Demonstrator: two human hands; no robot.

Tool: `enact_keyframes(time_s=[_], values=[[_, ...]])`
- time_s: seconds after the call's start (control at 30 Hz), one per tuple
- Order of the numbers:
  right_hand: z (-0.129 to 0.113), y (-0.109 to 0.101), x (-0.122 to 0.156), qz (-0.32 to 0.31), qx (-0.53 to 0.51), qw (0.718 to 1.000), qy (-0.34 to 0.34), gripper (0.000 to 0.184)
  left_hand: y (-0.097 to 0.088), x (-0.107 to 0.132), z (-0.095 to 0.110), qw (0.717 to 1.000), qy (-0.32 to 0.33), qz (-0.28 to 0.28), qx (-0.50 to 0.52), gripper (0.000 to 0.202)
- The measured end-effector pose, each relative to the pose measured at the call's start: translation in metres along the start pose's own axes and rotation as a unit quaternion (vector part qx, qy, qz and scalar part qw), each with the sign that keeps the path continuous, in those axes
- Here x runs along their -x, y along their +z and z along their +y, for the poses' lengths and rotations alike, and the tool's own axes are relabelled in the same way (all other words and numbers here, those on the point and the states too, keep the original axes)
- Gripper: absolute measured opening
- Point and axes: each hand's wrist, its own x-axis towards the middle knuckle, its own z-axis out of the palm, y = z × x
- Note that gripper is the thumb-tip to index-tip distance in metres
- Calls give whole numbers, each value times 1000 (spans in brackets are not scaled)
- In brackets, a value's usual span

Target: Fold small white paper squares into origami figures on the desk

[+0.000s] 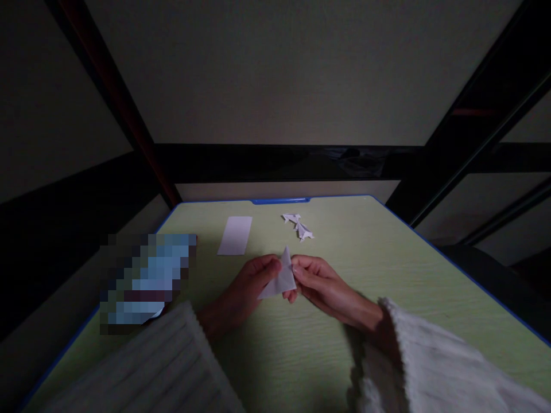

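A piece of white paper folded to a triangle [284,280] is held up between my two hands, its point upward, above the table. My left hand [258,278] pinches its left side, the thumb lying across the front. On the right edge, the thumb and fingers of my right hand [316,280] close on the same paper. Just beyond my hands lie small folded white paper figures [303,230], touching or overlapping. A flat white sheet of paper [235,236] rests farther left.
The pale green table [387,258] has a blue rim and a blue handle-like strip [280,201] at its far edge. A blurred-out, bluish flat object [155,281] lies at the left. Light panels with dark frames stand behind the table.
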Motion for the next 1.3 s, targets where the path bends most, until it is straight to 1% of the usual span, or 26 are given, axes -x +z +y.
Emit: enact_keyframes(time_s=[0.3,0.4,0.53,0.6,0.7,0.73,0.8,0.83,0.9,1.03,1.1,1.13,1.17,1.23,1.3], values=[[-2,1,0,-4,-28,1000,11,18,2,0,4,1000,0,-3,-7,26],[-1,-1,0,4,-14,1000,6,14,1,-1,2,1000,-13,18,-22,25],[-1,-2,-2,27,38,999,12,6,1,-1,2,993,-39,61,-92,24],[-2,0,-3,50,68,996,20,4,1,-2,4,989,-8,86,-118,18],[-4,2,-4,89,113,989,21,13,3,-2,6,976,68,144,-147,14],[-4,3,-4,103,123,987,19,16,4,-1,6,971,83,150,-164,13],[-3,1,-5,132,134,982,10,20,5,0,7,963,87,130,-218,6],[-1,0,-5,146,138,980,2,22,6,2,7,959,81,105,-251,6],[2,-3,-6,168,145,975,-14,26,8,4,8,943,71,76,-316,11],[6,-7,-5,184,163,969,-21,30,10,7,5,921,66,71,-378,17],[5,-7,-4,180,168,969,-18,30,9,8,4,921,70,73,-377,19],[5,-6,-3,176,169,970,-17,30,9,7,4,925,69,79,-366,17],[4,-6,-3,173,169,970,-19,30,8,6,4,932,66,90,-346,17],[3,-5,-3,170,168,971,-24,29,6,4,5,948,49,123,-288,24],[3,-4,-3,171,164,971,-29,28,4,1,6,961,35,156,-227,26]])
